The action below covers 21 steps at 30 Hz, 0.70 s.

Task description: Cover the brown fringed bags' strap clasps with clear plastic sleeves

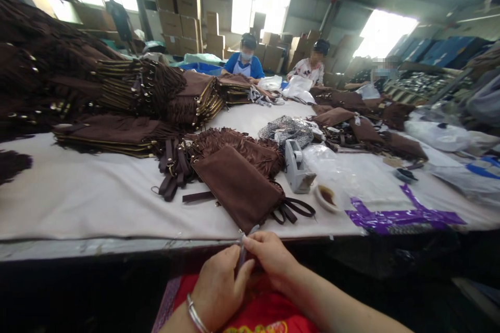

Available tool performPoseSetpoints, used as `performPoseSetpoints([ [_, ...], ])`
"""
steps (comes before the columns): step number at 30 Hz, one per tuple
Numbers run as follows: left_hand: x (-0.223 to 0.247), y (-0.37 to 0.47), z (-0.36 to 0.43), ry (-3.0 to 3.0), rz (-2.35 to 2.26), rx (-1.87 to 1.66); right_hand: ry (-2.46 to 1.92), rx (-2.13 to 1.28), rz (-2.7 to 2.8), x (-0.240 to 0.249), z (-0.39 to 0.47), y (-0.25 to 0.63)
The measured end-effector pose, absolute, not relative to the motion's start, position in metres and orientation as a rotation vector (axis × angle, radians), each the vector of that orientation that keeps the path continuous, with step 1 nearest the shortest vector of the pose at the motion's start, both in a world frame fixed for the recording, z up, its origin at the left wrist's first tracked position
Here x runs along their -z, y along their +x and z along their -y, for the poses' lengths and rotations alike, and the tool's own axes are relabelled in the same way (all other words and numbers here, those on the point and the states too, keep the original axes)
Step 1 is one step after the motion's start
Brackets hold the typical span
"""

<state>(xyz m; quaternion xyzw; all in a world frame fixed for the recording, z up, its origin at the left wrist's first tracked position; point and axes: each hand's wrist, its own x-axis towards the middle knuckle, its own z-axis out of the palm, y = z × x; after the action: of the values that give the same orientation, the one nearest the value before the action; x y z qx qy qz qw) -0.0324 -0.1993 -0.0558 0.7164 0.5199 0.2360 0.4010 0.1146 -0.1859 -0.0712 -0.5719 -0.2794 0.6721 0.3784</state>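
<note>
A flat brown pouch [240,187] lies slantwise at the front of the table, its near corner at the edge by my hands. My left hand [219,283], with a bracelet on the wrist, is closed around a small greyish item [241,252] just off the table edge. Beside it my right hand [269,256] pinches at the top of the same item, close to the pouch's corner. What the item is cannot be made out. Dark straps [295,209] stick out from the pouch's right side, and a fringed brown piece [242,148] lies behind it.
Stacked fringed pouches [109,132] fill the left side. A grey tape dispenser [297,169], a small bowl [327,197] and purple tape [402,217] with clear plastic lie to the right. Several people sit across the table [97,192]; cartons [187,5] stand behind them.
</note>
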Motion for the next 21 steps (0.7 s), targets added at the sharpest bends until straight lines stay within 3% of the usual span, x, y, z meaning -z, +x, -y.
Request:
performPoseSetpoints([
  [6,0.074,-0.037,0.189,0.911,-1.365,-0.738,-1.347,-1.917,0.453,0.067,0.188,0.116],
  [10,0.078,-0.028,0.186,0.615,-1.198,-0.702,-1.297,-1.955,0.431,0.068,0.188,0.115],
  [21,0.072,-0.034,0.179,0.793,-1.339,-0.751,-1.384,-1.903,0.551,0.069,0.189,0.114],
])
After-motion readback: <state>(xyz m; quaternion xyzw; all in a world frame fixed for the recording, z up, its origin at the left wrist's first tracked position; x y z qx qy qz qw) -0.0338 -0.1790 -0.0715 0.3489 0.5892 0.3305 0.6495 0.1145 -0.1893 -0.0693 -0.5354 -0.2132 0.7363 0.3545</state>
